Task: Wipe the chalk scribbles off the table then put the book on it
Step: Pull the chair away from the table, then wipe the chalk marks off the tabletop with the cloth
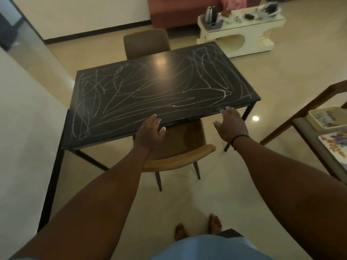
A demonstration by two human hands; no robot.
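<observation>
— Two hands, both empty: the left hand [150, 128] lies flat with fingers spread at the near edge of the black table [242, 94], the right hand [231, 122] hovers open just off that same edge, toward the right of centre.

— Why there, do you think?

— My guess is the person is only arriving at the table; no cloth is in either palm, so wiping has not begun. The chalk scribbles [142, 96] cover nearly the whole top, corner to corner.

— And the book?

— I cannot pick it out for certain. At the right edge of the frame a side table [300, 126] carries a pale tray [319, 119] and a flat thing with a floral print [336, 145]; whether that is the book, I cannot tell.

— Room to work?

— A wooden-backed chair [178, 158] is tucked under the near edge, between the person and the top, so reaching the far corners at upper centre looks awkward from here. Another brown chair [146, 44] stands at the far side. Left of the table a wall [28, 128] runs close; open floor lies at lower centre and to the right, before the side table.
</observation>
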